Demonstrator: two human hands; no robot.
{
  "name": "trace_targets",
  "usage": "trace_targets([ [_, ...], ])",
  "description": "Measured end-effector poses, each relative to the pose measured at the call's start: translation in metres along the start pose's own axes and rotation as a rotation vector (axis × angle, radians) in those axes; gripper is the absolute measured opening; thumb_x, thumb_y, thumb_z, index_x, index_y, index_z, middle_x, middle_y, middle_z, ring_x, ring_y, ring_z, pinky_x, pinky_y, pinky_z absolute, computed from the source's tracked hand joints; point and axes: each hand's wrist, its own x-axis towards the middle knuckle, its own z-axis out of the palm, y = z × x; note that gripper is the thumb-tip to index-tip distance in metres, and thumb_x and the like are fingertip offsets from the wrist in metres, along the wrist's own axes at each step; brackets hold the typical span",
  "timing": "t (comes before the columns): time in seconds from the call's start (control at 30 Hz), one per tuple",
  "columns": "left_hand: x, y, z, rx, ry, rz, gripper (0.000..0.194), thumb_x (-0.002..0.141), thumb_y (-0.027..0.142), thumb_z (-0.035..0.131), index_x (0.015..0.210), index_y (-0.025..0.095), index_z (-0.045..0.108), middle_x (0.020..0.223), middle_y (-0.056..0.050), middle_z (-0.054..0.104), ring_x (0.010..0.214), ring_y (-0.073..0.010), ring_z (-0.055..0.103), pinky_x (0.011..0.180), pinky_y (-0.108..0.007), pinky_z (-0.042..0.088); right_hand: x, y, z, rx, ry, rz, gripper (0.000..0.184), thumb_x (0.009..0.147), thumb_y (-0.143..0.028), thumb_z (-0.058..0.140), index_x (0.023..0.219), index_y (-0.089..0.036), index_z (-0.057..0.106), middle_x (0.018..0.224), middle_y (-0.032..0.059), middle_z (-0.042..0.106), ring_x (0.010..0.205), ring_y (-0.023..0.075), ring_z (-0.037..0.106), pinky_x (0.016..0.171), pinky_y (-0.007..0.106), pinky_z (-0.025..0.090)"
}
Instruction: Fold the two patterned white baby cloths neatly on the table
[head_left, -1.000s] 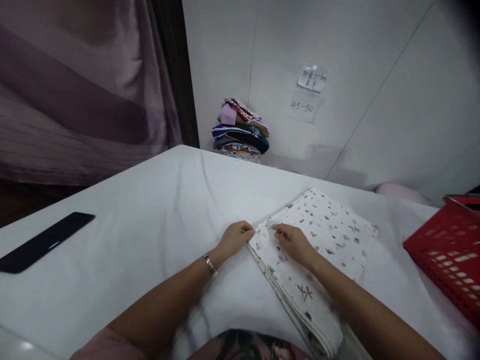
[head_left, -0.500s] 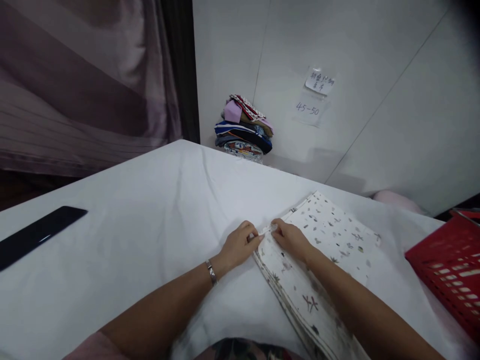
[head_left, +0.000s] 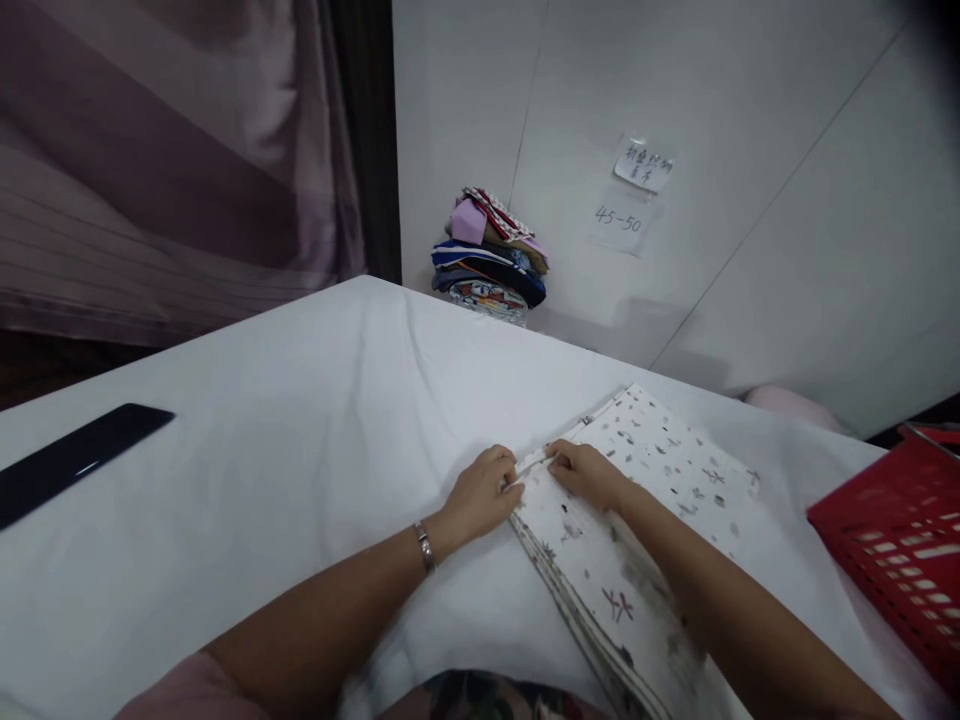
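A white cloth (head_left: 585, 545) with small printed plant motifs lies folded in layers on the white-covered table (head_left: 285, 480). Its near part hangs toward my body, while another part spreads flat to the far right. My left hand (head_left: 484, 490), below a metal bracelet (head_left: 424, 547), pinches the cloth's left corner between thumb and fingers. Just to the right, my right hand (head_left: 589, 475) grips the cloth's upper edge with bent fingers. The fingertips of both hands are partly hidden by the fabric and by the hands themselves.
A dark flat device (head_left: 82, 460) lies at the table's left. Several folded fabrics (head_left: 491, 255) form a pile beyond the far edge, against the wall (head_left: 750, 120) with paper notes (head_left: 621, 215). A red basket (head_left: 892, 540) stands at the right. A pinkish curtain (head_left: 165, 170) hangs at the left.
The hands and cloth stay almost where they were; the fingers shift slightly along the cloth's edge. The view has tilted a little.
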Motion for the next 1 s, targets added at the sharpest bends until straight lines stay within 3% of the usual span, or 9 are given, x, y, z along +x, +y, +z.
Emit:
trace_targets([
  [0.13, 0.000, -0.001, 0.001, 0.012, 0.036, 0.010, 0.007, 0.072, 0.016, 0.047, 0.066, 0.019, 0.045, 0.087, 0.000, 0.052, 0.079, -0.0142, 0.049, 0.066, -0.025, 0.040, 0.006, 0.006, -0.014, -0.039, -0.048, 0.060, 0.017, 0.077, -0.021, 0.052, 0.093, -0.021, 0.058, 0.060, -0.0036, 0.056, 0.057, 0.0122, 0.049, 0.055, 0.022, 0.032],
  [0.27, 0.000, -0.002, 0.002, 0.051, 0.076, 0.011, 0.008, 0.072, 0.017, 0.046, 0.065, 0.019, 0.044, 0.077, 0.001, 0.049, 0.074, -0.0139, 0.047, 0.063, -0.025, 0.037, 0.012, 0.010, -0.023, -0.061, 0.000, 0.072, 0.011, 0.079, -0.023, 0.051, 0.085, -0.019, 0.059, 0.065, -0.0007, 0.059, 0.061, 0.0129, 0.051, 0.058, 0.022, 0.032],
  [0.47, 0.000, -0.005, 0.003, 0.078, 0.115, -0.010, 0.011, 0.069, 0.015, 0.046, 0.060, 0.019, 0.041, 0.070, 0.001, 0.048, 0.068, -0.0133, 0.045, 0.060, -0.025, 0.032, 0.020, 0.007, -0.011, -0.055, 0.056, 0.082, 0.012, 0.081, -0.024, 0.049, 0.085, -0.020, 0.060, 0.071, 0.0013, 0.062, 0.066, 0.0144, 0.054, 0.060, 0.023, 0.034],
  [0.7, 0.003, -0.006, 0.000, 0.059, 0.103, -0.207, 0.010, 0.068, 0.017, 0.049, 0.060, 0.019, 0.043, 0.063, 0.003, 0.050, 0.061, -0.0120, 0.044, 0.055, -0.024, 0.028, 0.019, 0.011, -0.002, -0.042, 0.060, 0.095, 0.031, 0.083, -0.025, 0.047, 0.112, -0.020, 0.056, 0.079, 0.0036, 0.065, 0.074, 0.0172, 0.058, 0.068, 0.025, 0.038],
  [0.87, 0.003, -0.007, 0.001, 0.052, 0.087, -0.207, 0.007, 0.069, 0.014, 0.048, 0.072, 0.020, 0.048, 0.071, 0.003, 0.055, 0.066, -0.0120, 0.048, 0.058, -0.023, 0.031, 0.017, 0.031, -0.015, -0.032, 0.052, 0.104, 0.040, 0.083, -0.025, 0.048, 0.123, -0.022, 0.051, 0.071, -0.0002, 0.064, 0.065, 0.0142, 0.057, 0.063, 0.022, 0.040],
  [1.0, 0.004, -0.007, 0.001, 0.053, 0.062, -0.225, 0.011, 0.069, 0.012, 0.047, 0.075, 0.021, 0.048, 0.072, 0.003, 0.055, 0.068, -0.0122, 0.049, 0.060, -0.023, 0.032, 0.011, 0.060, -0.032, -0.076, 0.135, 0.195, 0.041, 0.082, -0.021, 0.046, 0.123, -0.018, 0.049, 0.070, 0.0007, 0.063, 0.062, 0.0140, 0.055, 0.062, 0.023, 0.039],
])
